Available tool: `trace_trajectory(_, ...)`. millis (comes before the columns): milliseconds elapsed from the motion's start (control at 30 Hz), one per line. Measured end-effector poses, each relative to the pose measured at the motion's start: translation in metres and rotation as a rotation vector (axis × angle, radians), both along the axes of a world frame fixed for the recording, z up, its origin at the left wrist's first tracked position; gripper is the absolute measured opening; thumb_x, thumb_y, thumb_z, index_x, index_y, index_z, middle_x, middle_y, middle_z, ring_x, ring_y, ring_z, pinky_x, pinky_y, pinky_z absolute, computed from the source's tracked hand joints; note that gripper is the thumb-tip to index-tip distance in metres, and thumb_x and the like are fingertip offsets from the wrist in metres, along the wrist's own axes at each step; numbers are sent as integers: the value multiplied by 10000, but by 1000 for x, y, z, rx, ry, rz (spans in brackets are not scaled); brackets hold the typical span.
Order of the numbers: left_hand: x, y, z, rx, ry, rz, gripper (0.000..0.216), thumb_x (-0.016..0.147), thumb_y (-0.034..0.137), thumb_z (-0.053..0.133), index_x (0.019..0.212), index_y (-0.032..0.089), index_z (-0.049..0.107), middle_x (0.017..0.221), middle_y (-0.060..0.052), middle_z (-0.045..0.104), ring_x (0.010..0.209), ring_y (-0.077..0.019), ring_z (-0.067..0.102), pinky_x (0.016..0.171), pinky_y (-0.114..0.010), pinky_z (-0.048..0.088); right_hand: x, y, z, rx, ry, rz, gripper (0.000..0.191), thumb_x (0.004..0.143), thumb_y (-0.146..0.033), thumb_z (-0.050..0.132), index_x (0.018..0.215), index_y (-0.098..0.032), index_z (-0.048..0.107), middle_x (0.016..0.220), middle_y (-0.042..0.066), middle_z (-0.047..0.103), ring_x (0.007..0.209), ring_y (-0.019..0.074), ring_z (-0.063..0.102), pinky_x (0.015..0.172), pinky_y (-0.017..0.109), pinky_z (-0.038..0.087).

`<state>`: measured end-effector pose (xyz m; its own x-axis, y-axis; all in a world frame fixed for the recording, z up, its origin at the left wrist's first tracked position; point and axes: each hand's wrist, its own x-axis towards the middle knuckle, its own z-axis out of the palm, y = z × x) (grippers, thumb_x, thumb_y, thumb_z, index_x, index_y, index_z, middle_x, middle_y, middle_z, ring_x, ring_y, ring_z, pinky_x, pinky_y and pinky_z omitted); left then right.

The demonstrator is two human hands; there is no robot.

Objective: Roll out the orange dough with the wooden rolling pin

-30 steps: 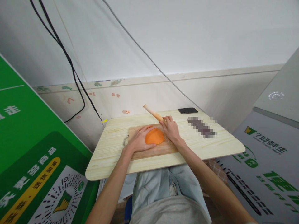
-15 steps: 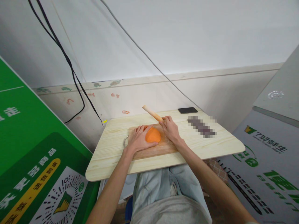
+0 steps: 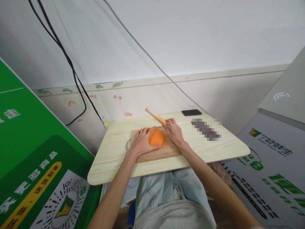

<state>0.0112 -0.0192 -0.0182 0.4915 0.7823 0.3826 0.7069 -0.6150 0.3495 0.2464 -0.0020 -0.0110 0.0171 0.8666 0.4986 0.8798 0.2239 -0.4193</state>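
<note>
A smooth, rounded orange lump (image 3: pixel 156 137), like dough or clay, rests on a wooden cutting board (image 3: pixel 166 153). My left hand (image 3: pixel 143 142) curves around its left side, fingers over the back and thumb along the front. A pale wooden rolling pin (image 3: pixel 155 115) is gripped near its lower end by my right hand (image 3: pixel 173 131), just right of the lump. The pin slants up and away to the left, its far end raised. My right fingers hide its near end.
The board lies on a pale wood-grain table (image 3: pixel 111 159), with a metal ring handle (image 3: pixel 128 144) on its left. A black phone (image 3: pixel 191 112) lies at the back right, near a pixelated item (image 3: pixel 206 129). Green panels (image 3: pixel 47 133) stand left; cables (image 3: pixel 69 60) hang by the wall.
Almost nothing differs. My left hand and the orange lump have shifted very slightly; the rolling pin stays in my right hand at the same slant.
</note>
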Motion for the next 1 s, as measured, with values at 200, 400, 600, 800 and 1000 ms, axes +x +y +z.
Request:
trace_trajectory(200,-4,1,7,-73,-183,-262,938,812,310,827,1670,259,452,1672,-110,547,1519,-325,539,1336,-518,398,0,-1,0,-3,-1,9,276,1140,-362,532,1328,-212,667,1344,119,688,1013,249,746,809,335,534)
trace_trajectory(400,-1,0,5,-40,-76,-145,919,851,549,851,1644,256,490,1663,-134,553,1552,-359,489,1347,-591,329,1,-1,0,-2,1,24,265,1137,-363,546,1323,-218,666,1345,112,694,1007,247,748,817,338,538)
trace_trajectory(600,-3,0,6,-98,-100,-164,974,816,538,891,1654,257,482,1661,-129,568,1522,-353,537,1334,-566,375,1,-1,-1,-2,-11,29,275,1135,-373,556,1338,-222,664,1360,105,695,1028,251,753,827,344,546)
trace_trajectory(800,-7,0,8,-135,-222,-264,926,843,450,875,1656,249,481,1670,-124,564,1530,-327,546,1334,-532,402,2,1,-2,-15,-36,37,289,1138,-387,553,1350,-230,669,1363,108,696,1007,252,756,821,345,549)
trace_trajectory(1000,-3,2,7,-84,-90,-178,984,805,563,907,1649,272,495,1654,-127,574,1524,-357,531,1344,-579,352,1,2,-2,-26,-49,44,271,1135,-375,567,1337,-233,679,1381,100,692,1038,250,755,838,339,552)
